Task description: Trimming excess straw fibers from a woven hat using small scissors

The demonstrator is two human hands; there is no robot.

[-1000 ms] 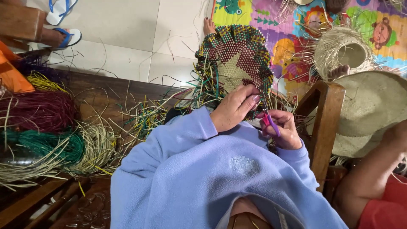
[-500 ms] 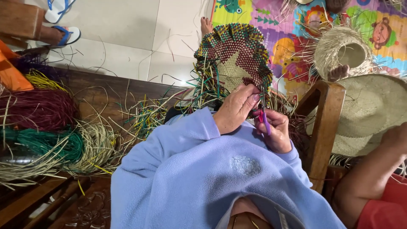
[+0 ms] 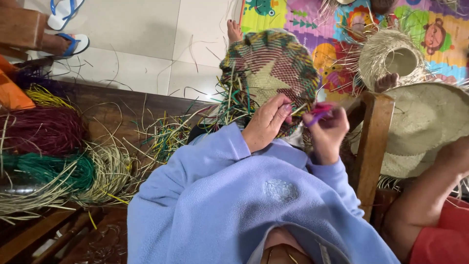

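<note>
Right hand (image 3: 326, 128) lifted, pinching purple strand (image 3: 316, 117); left hand (image 3: 267, 122) gripping multicoloured woven hat (image 3: 268, 66) rim.

The left hand (image 3: 266, 124) grips the near edge of a multicoloured woven piece (image 3: 268, 73), while the right hand (image 3: 326, 129), just at its 3 o'clock, pinches a pink strand (image 3: 318, 115). Straw bundles (image 3: 49, 161) in maroon, green and pale lie on the bench (image 3: 112, 110) at 9 o'clock. A pale straw hat (image 3: 425, 127) sits at 3 o'clock, with another person's arm (image 3: 420, 205) on it.
</note>
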